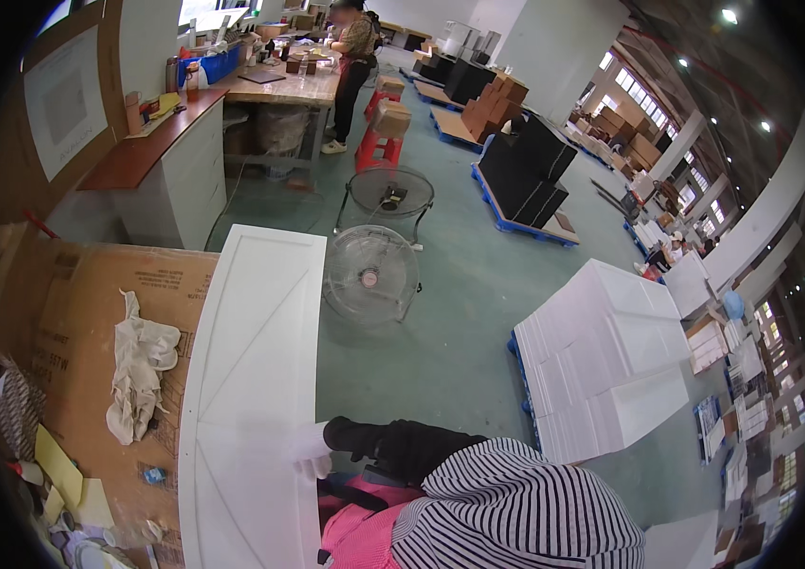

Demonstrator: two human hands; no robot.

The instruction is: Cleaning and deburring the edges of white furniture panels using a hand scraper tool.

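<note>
A long white panel (260, 313) with raised diagonal trim lies over the cardboard-covered table in front of me, its long sides running away from me. My right hand (311, 451), in a white glove below a black sleeve cover, is at the panel's right edge. Its fingers look curled against that edge, though white glove on white panel blurs the outline. My left hand does not show. Crumpled off-white cloth gloves (142, 365) lie on the brown cardboard (80, 313) left of the panel, and a small blue item (153, 475) sits nearer to me.
Two round floor fans (371, 277) stand beyond the panel's right side. A stack of white boards (602, 351) on a blue pallet is at right, black stacked boxes (528, 175) farther off. Another person (357, 57) stands at a workbench (279, 85) at the back.
</note>
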